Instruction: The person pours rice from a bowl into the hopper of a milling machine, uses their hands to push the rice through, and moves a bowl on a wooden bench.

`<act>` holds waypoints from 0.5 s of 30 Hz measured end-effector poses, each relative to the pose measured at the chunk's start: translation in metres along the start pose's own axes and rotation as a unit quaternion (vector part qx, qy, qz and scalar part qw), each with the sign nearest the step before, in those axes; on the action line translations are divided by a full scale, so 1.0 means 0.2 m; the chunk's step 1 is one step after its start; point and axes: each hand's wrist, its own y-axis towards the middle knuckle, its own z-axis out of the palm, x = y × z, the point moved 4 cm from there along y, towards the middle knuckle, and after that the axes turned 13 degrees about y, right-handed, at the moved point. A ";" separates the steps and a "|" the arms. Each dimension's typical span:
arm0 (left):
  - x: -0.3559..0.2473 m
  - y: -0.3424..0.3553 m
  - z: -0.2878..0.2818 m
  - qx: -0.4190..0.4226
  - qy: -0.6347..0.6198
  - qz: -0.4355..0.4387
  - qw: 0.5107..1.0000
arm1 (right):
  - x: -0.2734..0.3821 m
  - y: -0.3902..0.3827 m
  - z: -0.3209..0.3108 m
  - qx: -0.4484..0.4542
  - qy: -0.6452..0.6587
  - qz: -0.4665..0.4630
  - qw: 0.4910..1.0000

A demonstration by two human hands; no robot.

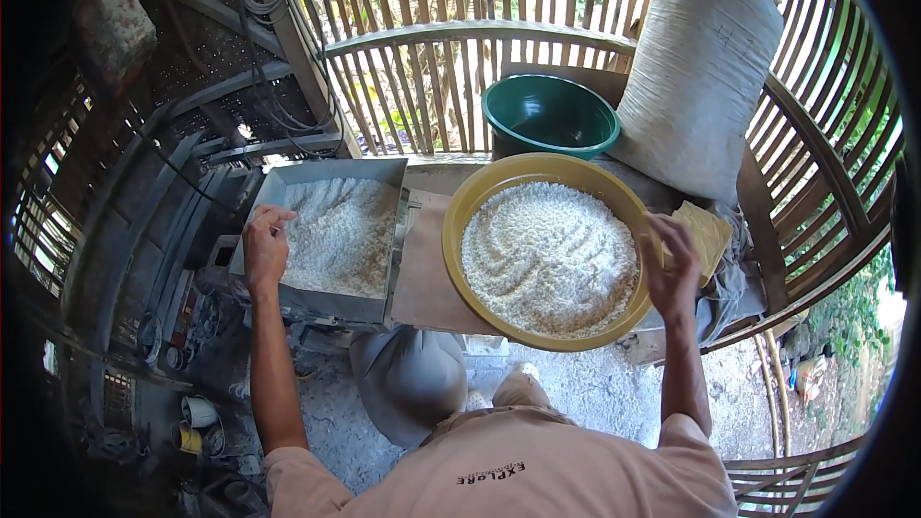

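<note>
My left hand [269, 240] is at the left rim of a grey metal tray [384, 230], fingers loosely bent over the edge above white granular material [336, 235]. My right hand [672, 259] is at the right rim of a wide mustard-yellow basin [466, 288], its fingers bent and apart, touching the edge. The basin holds a mound of similar white grains [547, 259] with furrows across its surface. Both containers are on a worn wooden bench with a flat board [422, 259] between them. Neither hand visibly holds any grains.
An empty green basin [547, 110] stands behind the yellow one, beside a large white sack [696, 77] against slatted walls [422, 86]. A yellowish packet [705, 230] and grey cloth lie at right. Coiled cable [273, 0] hangs at left. A smooth grey object [403, 384] is under the bench.
</note>
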 end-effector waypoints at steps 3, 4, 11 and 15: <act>0.02 0.02 0.04 0.004 -0.028 0.007 1.000 | -0.10 -0.13 0.02 0.015 -0.058 -0.053 0.997; 0.00 0.04 0.04 0.005 -0.030 0.011 0.999 | -0.23 -0.24 0.08 0.077 -0.071 -0.001 0.995; -0.03 0.02 0.02 0.035 0.000 -0.015 0.999 | -0.16 -0.17 0.16 0.085 -0.077 0.017 0.993; -0.02 0.00 0.00 0.035 -0.003 -0.030 0.999 | -0.09 -0.09 0.13 -0.008 -0.014 0.009 1.000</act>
